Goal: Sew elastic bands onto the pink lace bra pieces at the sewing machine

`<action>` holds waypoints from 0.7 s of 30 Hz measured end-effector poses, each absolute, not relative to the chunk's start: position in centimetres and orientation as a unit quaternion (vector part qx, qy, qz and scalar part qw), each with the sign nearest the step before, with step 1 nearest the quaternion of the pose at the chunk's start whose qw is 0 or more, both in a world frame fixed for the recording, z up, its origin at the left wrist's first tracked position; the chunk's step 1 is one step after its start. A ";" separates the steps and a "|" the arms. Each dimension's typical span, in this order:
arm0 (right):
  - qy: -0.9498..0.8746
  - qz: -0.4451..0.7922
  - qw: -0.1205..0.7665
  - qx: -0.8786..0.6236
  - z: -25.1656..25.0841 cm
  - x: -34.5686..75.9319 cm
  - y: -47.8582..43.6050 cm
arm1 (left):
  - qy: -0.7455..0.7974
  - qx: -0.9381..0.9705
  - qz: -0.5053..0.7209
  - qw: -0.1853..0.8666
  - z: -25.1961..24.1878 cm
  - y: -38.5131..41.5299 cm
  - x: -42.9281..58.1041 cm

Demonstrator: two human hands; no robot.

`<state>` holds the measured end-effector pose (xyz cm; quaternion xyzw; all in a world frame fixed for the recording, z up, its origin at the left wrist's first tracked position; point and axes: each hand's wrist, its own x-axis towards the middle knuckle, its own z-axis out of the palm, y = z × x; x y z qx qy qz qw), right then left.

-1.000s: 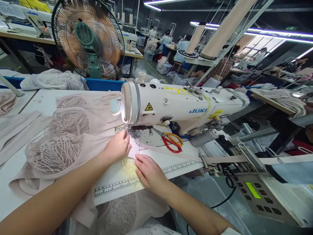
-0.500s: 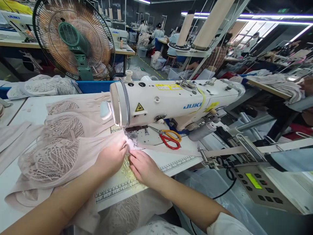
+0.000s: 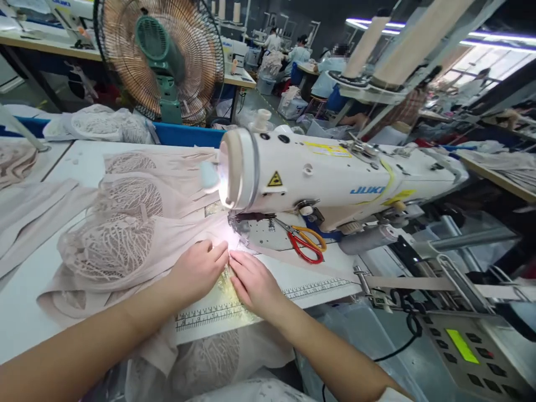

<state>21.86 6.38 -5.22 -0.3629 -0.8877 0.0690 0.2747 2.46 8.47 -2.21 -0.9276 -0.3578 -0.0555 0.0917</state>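
Observation:
My left hand point(image 3: 197, 269) and my right hand point(image 3: 253, 281) lie side by side on pale pink fabric point(image 3: 176, 237), just in front of the needle of a white JUKI sewing machine point(image 3: 326, 178). Both hands press the cloth edge down, with fingers curled and fingertips nearly touching under the machine's lamp. The fabric is part of a garment with lace cups point(image 3: 106, 245) spread to the left. Red and orange scissors point(image 3: 305, 241) rest on the machine bed to the right of my hands.
A printed ruler strip point(image 3: 218, 315) runs along the table's front edge. More lace pieces point(image 3: 100, 124) pile at the back left, beside a standing fan point(image 3: 161, 56). A control panel point(image 3: 464, 349) sits lower right. Other people work at distant tables.
My hands have drawn closer together on the fabric and shifted slightly back from the needle. The view has swung a little to the left.

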 end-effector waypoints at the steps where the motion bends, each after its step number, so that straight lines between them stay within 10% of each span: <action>1: -0.888 0.073 0.274 -0.362 -5.2 21.9 6.3 | -0.360 -0.927 -0.057 0.090 -2.3 8.4 2.6; 21: -0.881 0.086 0.279 -0.373 -5.0 21.9 6.1 | -0.362 -0.928 -0.058 0.062 -2.1 8.7 1.8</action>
